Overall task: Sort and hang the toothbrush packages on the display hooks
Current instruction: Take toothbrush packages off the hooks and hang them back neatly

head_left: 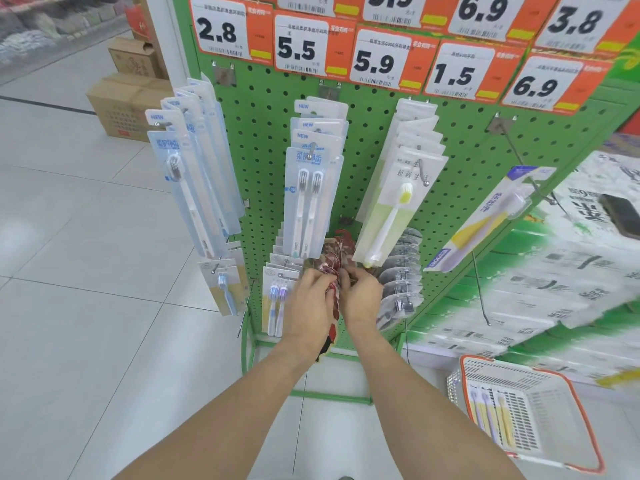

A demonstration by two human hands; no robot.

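White floor tiles (86, 237) meet a green pegboard (263, 140) — both hands' fingers (320, 277) pinch red-patterned packages (334, 261).

Orange-and-white price tags (377, 60) ran across the top of the rack, reading 2.8, 5.5, 5.9, 1.5 and 6.9 in the lower row. Brown cardboard boxes (128, 102) stood stacked on the pale tiled floor (86, 271) to the left. To the right lay green-and-white wrapped bulk packs (554, 289), with a dark flat object (620, 216) resting on top of them. Far off at upper left, a blurred shelf of goods (41, 26) lined an aisle.
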